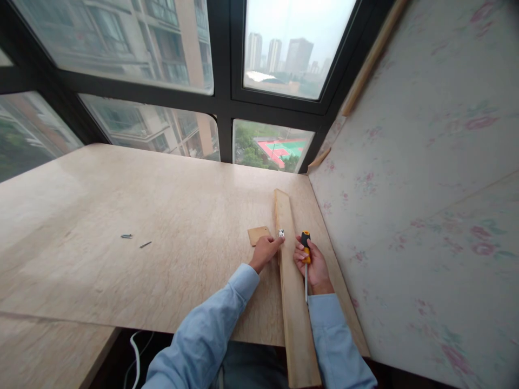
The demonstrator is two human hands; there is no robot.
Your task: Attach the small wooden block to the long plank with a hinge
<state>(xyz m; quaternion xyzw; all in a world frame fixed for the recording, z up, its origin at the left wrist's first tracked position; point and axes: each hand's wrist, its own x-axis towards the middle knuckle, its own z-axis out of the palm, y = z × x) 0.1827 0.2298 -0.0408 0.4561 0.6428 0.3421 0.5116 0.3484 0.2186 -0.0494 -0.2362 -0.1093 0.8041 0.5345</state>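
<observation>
A long wooden plank (pixel 292 286) lies lengthways on the plywood tabletop (pixel 121 227), running from its far right part past the near edge. My left hand (pixel 265 251) rests at the plank's left side, fingers pinched on a small metal bracket (pixel 281 233) that sits on the plank. My right hand (pixel 312 265) is closed round a screwdriver with an orange and black handle (pixel 305 240); its metal shaft (pixel 306 281) points back toward me. A small square wood piece (pixel 258 234) lies just beyond my left hand.
Two screws (pixel 126 236) (pixel 145 245) lie apart on the left middle of the tabletop. A flowered wall panel (pixel 425 205) rises close along the right. Large dark-framed windows (pixel 227 102) stand behind the table. A white cable (pixel 135 356) hangs below the near edge.
</observation>
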